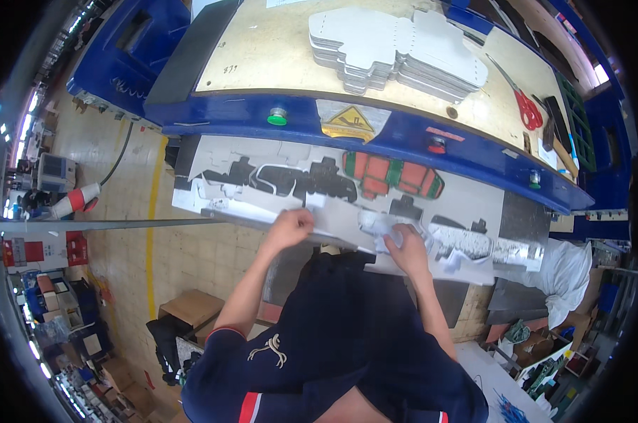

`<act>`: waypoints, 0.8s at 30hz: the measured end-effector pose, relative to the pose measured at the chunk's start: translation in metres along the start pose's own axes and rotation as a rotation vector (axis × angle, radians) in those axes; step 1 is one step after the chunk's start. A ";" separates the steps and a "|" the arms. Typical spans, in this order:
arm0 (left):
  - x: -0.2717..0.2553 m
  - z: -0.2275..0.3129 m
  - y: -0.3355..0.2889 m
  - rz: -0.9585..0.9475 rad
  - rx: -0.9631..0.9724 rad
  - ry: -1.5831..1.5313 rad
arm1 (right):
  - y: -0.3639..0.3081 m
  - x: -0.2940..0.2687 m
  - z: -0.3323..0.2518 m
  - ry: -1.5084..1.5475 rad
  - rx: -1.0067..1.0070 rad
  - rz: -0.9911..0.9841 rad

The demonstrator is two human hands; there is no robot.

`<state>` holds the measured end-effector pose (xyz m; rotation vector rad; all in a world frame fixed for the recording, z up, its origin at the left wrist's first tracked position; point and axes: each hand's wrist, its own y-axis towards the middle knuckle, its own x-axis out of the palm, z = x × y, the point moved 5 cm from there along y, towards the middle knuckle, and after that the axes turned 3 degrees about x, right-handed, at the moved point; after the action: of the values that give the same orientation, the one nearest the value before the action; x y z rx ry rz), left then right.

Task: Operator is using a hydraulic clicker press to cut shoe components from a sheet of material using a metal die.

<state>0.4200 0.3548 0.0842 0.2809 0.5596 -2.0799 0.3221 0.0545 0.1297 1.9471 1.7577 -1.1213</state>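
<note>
In front of me lies a large, thin white sheet with shaped cut-outs, on the low bed under a blue machine beam. My left hand has its fingers curled at the sheet's near edge, pinching it. Some crumpled white scrap is bunched beside my right hand, whose thumb and fingers close around it. Just beyond the hands is a red and green cutting die. Dark openings of irregular outline show in the bed to its left. Torn white strips extend to the right.
A stack of grey-white cut cardboard shapes rests on the wooden tabletop above. Red-handled scissors and a hammer lie to its right. The blue beam carries a green button and a red button.
</note>
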 end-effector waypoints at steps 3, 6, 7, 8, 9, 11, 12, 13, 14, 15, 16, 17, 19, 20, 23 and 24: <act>-0.028 0.037 0.053 0.362 0.158 0.101 | 0.034 0.006 -0.047 -0.096 -0.266 0.132; -0.013 0.029 0.110 0.532 0.326 0.464 | 0.081 0.036 -0.074 -0.184 -0.295 0.148; 0.002 0.016 0.122 0.530 0.303 0.569 | 0.094 0.048 -0.078 -0.324 -0.350 0.162; 0.012 0.009 0.125 0.523 0.291 0.560 | 0.104 0.057 -0.083 -0.462 -0.406 0.182; 0.026 0.003 0.123 0.497 0.273 0.701 | 0.109 0.063 -0.083 -0.469 -0.399 0.166; 0.035 -0.009 0.114 0.447 0.206 0.885 | 0.106 0.082 -0.085 -0.689 -0.238 -0.165; 0.034 -0.011 0.116 0.427 0.192 0.873 | 0.111 0.078 -0.087 -0.693 -0.225 -0.189; 0.032 -0.005 0.113 0.444 0.201 0.885 | 0.113 0.072 -0.090 -0.657 -0.237 -0.252; 0.033 -0.001 0.109 0.464 0.211 0.895 | 0.109 0.065 -0.090 -0.622 -0.248 -0.313; 0.032 -0.001 0.108 0.464 0.208 0.900 | 0.106 0.056 -0.094 -0.595 -0.305 -0.258; 0.033 -0.006 0.109 0.470 0.190 0.894 | 0.105 0.043 -0.094 -0.602 -0.316 -0.272; 0.035 -0.009 0.109 0.478 0.195 0.882 | 0.099 0.022 -0.097 -0.444 -0.371 -0.259; 0.039 -0.010 0.111 0.490 0.207 0.860 | 0.087 -0.031 -0.095 -0.246 -0.469 -0.183; 0.039 -0.011 0.112 0.490 0.207 0.852 | 0.081 -0.057 -0.089 -0.201 -0.519 -0.125; 0.033 -0.016 0.113 0.489 0.218 0.789 | 0.050 -0.131 -0.049 0.016 -0.410 0.176; 0.031 -0.018 0.107 0.482 0.222 0.745 | 0.034 -0.152 -0.025 0.033 -0.375 0.321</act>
<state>0.4927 0.2917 0.0260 1.2235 0.6101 -1.5220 0.3696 -0.0441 0.2435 1.9253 1.4703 -0.6056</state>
